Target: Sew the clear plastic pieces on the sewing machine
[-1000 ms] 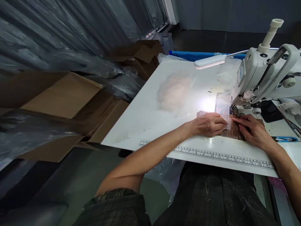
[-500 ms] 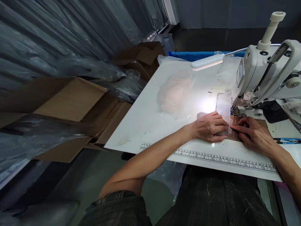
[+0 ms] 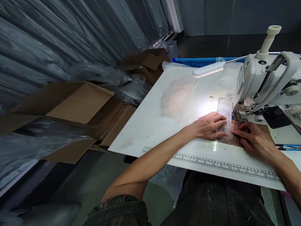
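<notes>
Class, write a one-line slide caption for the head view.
Left hand on clear plastic, right hand over a brown sheet, beside a sewing machine.

A head-worn camera looks forward and down past dark plaid clothing (image 3: 216, 197), close above a white, ruler-marked tabletop (image 3: 150, 128), a white metal sewing machine (image 3: 250, 75) at right.

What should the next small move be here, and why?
Perhaps ease the clear plastic slightly forward, both hands guiding: the left hand rests on it, the right hand seems to touch its edge beside the brown piece, and that edge leads up to the sewing machine.
</notes>
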Available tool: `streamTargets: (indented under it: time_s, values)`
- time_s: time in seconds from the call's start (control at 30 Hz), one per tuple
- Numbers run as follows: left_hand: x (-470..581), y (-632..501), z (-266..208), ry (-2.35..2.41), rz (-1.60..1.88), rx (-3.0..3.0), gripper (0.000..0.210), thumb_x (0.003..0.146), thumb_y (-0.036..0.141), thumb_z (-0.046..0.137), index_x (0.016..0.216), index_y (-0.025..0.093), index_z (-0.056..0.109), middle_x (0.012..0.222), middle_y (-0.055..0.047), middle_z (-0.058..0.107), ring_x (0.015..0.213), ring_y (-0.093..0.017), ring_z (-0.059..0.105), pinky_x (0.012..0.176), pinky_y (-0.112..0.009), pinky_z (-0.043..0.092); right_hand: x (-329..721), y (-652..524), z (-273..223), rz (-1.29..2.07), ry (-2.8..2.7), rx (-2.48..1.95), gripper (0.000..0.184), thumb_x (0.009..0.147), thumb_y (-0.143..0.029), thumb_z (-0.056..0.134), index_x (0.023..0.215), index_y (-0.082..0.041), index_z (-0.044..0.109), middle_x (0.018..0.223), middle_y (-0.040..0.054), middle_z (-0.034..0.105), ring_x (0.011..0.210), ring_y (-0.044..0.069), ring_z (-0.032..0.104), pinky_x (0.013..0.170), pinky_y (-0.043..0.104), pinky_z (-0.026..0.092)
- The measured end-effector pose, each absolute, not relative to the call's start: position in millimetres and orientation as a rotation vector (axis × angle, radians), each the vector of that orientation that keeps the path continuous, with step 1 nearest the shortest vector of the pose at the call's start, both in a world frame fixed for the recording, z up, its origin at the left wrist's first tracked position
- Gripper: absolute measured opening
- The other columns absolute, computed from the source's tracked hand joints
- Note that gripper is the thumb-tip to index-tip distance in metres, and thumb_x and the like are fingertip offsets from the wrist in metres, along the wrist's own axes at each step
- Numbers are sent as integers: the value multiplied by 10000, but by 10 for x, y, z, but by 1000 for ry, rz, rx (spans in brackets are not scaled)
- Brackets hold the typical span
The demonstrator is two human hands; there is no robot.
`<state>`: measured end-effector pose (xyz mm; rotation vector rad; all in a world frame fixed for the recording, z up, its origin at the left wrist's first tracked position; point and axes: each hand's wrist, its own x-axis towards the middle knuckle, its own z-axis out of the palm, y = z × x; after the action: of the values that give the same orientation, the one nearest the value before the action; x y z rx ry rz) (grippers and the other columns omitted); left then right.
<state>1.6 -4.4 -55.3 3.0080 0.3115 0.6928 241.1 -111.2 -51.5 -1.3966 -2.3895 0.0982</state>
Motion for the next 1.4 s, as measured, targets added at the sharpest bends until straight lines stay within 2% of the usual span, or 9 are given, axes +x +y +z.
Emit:
streamTargets:
  time_s: [0.17,0.33,0.5,0.7,0.97,1.27,1.4]
  values:
    - [18,-34,-587,240,837,2974,552,1024,536,355,1094,56,617,1090,-180,681,923,-230,645,813,-389,562,2409,-1113,-518,75,-2386,-1370,352,941,-236,460,1184,-265,713,1055,120,581,886,202,611,612,286,548]
    - [14,-28,-612,256,824,2985,497,1036,503,347,1119,93,616,1104,-168,684,944,-216,656,813,-389,577,2407,-1116,-519,34,-2391,-1379,356,944,-241,460,1198,-290,705,1041,109,584,884,195,600,589,261,528]
    - [31,-45,-603,264,881,3010,478,1039,474,366,1070,74,628,1070,-162,698,908,-205,660,791,-362,581,2402,-1111,-533,10,-2387,-1370,353,950,-252,452,1192,-287,707,1039,109,581,892,200,591,599,266,526]
    - [64,-87,-618,390,796,3075,450,1060,419,314,1032,115,645,1075,-129,707,920,-187,660,807,-357,582,2404,-1107,-535,-20,-2391,-1357,332,945,-246,474,1170,-286,714,1031,107,585,889,202,593,567,254,507]
    - [71,-125,-673,515,799,3064,378,1048,389,377,1037,124,647,1076,-107,711,874,-166,666,787,-339,584,2399,-1106,-519,-29,-2403,-1362,325,953,-263,480,1182,-289,708,1032,109,594,912,206,594,581,256,522]
    - [104,-150,-659,527,816,3136,403,1046,393,373,869,137,630,1090,-97,719,834,-158,643,776,-325,545,2389,-1120,-541,-31,-2389,-1380,326,968,-276,454,1177,-283,703,1038,111,586,916,208,596,571,258,519]
    - [129,-201,-618,604,866,3120,439,1055,435,324,998,127,631,1052,-93,713,821,-161,618,727,-310,513,2384,-1122,-538,-40,-2385,-1378,324,965,-268,452,1176,-276,698,1036,111,582,897,208,594,566,264,519]
